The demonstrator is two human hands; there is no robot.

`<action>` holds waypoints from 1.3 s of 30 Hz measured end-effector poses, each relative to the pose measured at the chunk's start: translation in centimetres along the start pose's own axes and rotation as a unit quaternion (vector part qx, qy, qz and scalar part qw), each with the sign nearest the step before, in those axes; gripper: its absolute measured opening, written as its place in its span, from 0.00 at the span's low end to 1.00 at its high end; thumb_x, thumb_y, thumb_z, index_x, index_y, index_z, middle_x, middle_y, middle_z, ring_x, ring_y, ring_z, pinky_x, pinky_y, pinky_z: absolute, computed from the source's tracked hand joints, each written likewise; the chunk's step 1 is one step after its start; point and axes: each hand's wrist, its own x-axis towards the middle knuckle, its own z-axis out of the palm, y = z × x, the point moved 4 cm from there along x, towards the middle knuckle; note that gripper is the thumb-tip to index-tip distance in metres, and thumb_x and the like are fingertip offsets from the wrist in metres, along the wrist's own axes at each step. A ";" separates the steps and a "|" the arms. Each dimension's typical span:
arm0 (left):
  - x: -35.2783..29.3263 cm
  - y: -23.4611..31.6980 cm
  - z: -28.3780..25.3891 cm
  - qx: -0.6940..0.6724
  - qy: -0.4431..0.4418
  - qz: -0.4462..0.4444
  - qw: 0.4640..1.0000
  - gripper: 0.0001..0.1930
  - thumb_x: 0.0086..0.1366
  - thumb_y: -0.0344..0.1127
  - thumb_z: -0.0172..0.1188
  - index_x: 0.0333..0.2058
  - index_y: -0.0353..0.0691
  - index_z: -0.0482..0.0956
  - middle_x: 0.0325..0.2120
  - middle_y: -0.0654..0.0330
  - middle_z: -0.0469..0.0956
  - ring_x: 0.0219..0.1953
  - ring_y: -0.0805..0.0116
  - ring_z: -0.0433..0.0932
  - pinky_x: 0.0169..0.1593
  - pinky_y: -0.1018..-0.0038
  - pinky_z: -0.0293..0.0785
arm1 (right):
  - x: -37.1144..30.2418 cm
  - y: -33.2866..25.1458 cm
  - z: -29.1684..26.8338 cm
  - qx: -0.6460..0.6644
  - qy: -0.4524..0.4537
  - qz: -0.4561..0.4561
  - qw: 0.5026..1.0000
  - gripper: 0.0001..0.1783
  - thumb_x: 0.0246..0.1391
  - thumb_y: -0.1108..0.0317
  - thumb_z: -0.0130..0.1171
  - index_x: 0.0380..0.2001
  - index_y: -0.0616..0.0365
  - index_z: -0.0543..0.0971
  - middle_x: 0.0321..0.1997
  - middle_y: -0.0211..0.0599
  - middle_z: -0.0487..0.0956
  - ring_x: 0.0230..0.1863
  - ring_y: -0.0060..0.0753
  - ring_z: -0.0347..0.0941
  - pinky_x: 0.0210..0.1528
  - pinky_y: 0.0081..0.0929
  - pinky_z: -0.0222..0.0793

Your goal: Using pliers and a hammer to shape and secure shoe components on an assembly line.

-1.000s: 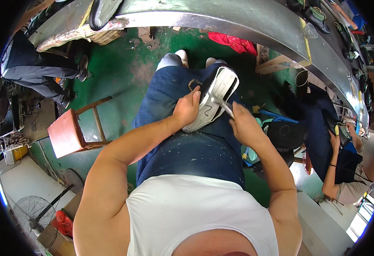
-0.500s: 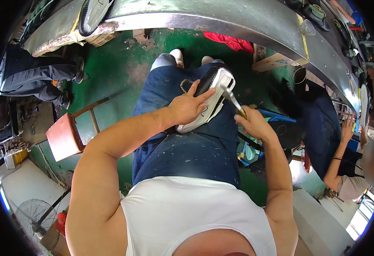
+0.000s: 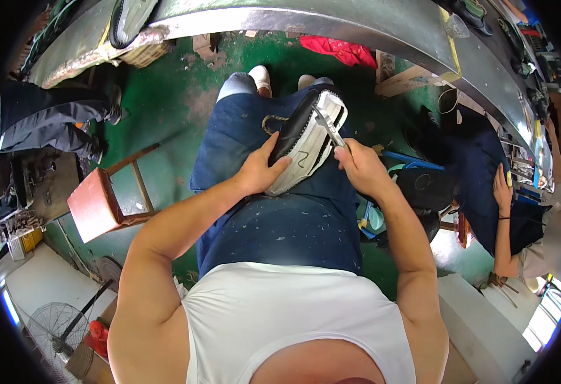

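An upturned shoe [image 3: 303, 160] lies across my lap, with a black upper and a pale sole side edged by dark stitching. My left hand [image 3: 261, 169] grips its near left side, thumb over the pale face and fingers round the black upper, partly hidden. In my right hand [image 3: 362, 168] is a steel tool that looks like pincers [image 3: 333, 131]. Its head touches or hovers just over the shoe's far end; I cannot tell which. A bent dark wire or thread loop [image 3: 303, 158] shows on the sole side. A braided cord loop [image 3: 271, 121] sticks out beyond the shoe.
A metal-topped bench [image 3: 248, 19] curves across the far side, with another shoe [image 3: 130, 22] on it. A stool [image 3: 91, 205] stands at left and a fan [image 3: 56, 336] at lower left. Bins with blue trim [image 3: 415, 160] sit at right, near a seated co-worker [image 3: 507, 237]. Another person's legs [image 3: 63, 121] show at left.
My left hand has slid back from the top of the sole to the shoe's near left side. The tool has moved left and away from me onto the shoe's far end.
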 end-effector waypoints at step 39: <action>1.9 7.5 -0.5 0.238 0.105 0.192 0.946 0.10 0.69 0.36 0.51 0.36 0.35 0.78 0.25 0.44 0.79 0.30 0.41 0.80 0.37 0.50 0.75 | -2.2 -3.2 -3.3 -0.054 -0.108 -0.028 0.992 0.25 0.61 0.62 0.57 0.54 0.70 0.71 0.50 0.62 0.78 0.53 0.61 0.75 0.56 0.44 0.70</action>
